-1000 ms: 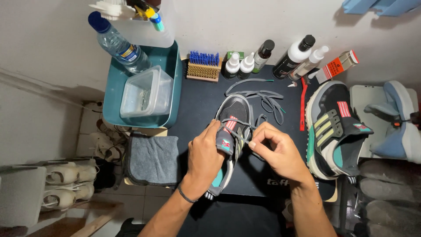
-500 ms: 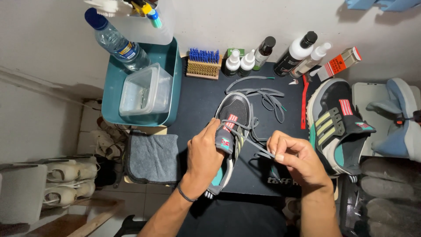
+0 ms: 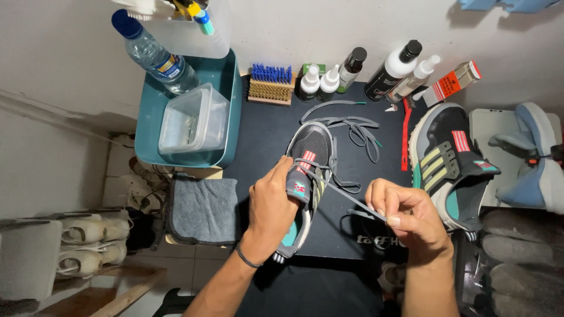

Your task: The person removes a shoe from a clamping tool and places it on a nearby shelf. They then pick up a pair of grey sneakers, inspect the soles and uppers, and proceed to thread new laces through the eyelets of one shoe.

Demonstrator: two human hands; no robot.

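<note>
A black and grey sneaker (image 3: 311,147) with red stripes on its tongue lies on the black mat (image 3: 264,129), toe pointing away from me. My left hand (image 3: 271,202) grips its tongue and heel side. My right hand (image 3: 405,214) sits to the right of the shoe and pinches a grey shoelace (image 3: 343,195) that runs taut from the eyelets. A loose grey lace (image 3: 352,126) lies on the mat beyond the toe. The matching second sneaker (image 3: 449,164) rests at the right.
A teal tub (image 3: 226,76) holds a clear plastic box (image 3: 191,120) and a water bottle (image 3: 155,56). A blue-bristled brush (image 3: 270,85), several bottles (image 3: 352,73) and a red toothbrush (image 3: 405,132) line the back. A grey cloth (image 3: 202,208) lies left of the mat.
My right hand has pulled away from the shoe to the right and toward me, drawing the lace out taut. My left hand has kept its hold on the sneaker.
</note>
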